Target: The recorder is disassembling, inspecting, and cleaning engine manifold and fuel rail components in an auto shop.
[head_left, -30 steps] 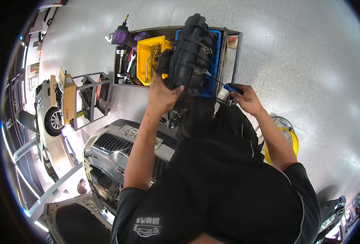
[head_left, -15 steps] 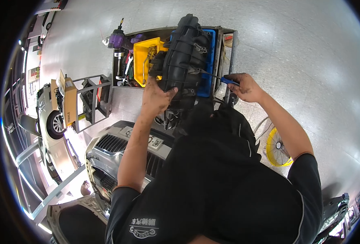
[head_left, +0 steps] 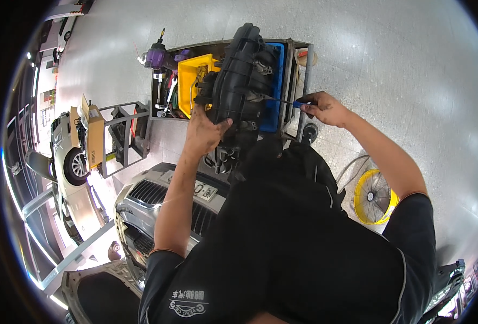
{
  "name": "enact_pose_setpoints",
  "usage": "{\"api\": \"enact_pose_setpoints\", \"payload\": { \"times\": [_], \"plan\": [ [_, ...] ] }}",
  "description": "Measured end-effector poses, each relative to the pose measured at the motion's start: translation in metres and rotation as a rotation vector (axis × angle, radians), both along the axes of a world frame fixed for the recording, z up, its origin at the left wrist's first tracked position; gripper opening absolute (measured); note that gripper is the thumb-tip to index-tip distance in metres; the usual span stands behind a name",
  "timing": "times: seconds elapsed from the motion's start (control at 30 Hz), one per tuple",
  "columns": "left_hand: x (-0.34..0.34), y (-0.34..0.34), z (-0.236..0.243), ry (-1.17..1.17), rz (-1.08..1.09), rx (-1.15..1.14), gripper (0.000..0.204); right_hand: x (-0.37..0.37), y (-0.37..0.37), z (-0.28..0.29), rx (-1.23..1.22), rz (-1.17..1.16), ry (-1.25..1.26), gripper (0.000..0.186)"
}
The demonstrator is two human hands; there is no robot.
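Person's black short-sleeved top (head_left: 314, 237) fills the lower middle, nearest the camera. Both hands busy. Left hand (head_left: 205, 132) grips the near-left side of a long black ribbed engine part (head_left: 236, 81), thumb on top, fingers partly hidden along its side. Right hand (head_left: 325, 110), grimy at the fingers, is closed around the blue handle of a screwdriver (head_left: 299, 105); shaft points left, its end at a small metal fitting on the part's right side. Exact tip contact too small to tell.

The part lies lengthwise over a tool cart (head_left: 288, 75), between a yellow bin (head_left: 185, 92) on its left and a blue tray (head_left: 274, 120) partly under its right side. Small metal pieces in the yellow bin. Left of the bin, a wrench (head_left: 171, 92) among other tools; beyond it a purple power tool (head_left: 156, 56) at the cart's far-left corner.

Right of the person, a round yellow fan (head_left: 371, 196) on the grey floor (head_left: 390, 70). Left side: grey car front (head_left: 147, 208) with dark grilles, then a metal rack (head_left: 126, 118), a cardboard box (head_left: 91, 135) by its left end, and a pale car (head_left: 69, 194) beyond.
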State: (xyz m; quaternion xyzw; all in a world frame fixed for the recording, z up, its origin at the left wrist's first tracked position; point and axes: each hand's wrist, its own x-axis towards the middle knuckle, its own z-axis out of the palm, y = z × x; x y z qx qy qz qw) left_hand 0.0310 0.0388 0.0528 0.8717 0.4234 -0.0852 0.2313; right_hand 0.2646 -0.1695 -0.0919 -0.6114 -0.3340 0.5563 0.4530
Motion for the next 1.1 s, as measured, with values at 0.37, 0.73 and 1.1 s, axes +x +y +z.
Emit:
{"api": "enact_pose_setpoints", "payload": {
  "times": [0.37,0.73,1.1],
  "plan": [
    [0.003,-0.020,-0.007,-0.238,0.030,-0.117,0.099,-0.037,-0.049,0.014,-0.260,-0.424,0.220,0.040],
    [0.034,-0.090,0.006,-0.413,-0.072,-0.014,0.092,-0.020,0.012,0.059,-0.124,-0.706,0.718,0.079],
    [0.030,-0.104,-0.011,-0.373,-0.325,0.042,0.089,-0.027,0.023,0.048,-0.024,-0.680,0.791,0.047]
  ]
}}
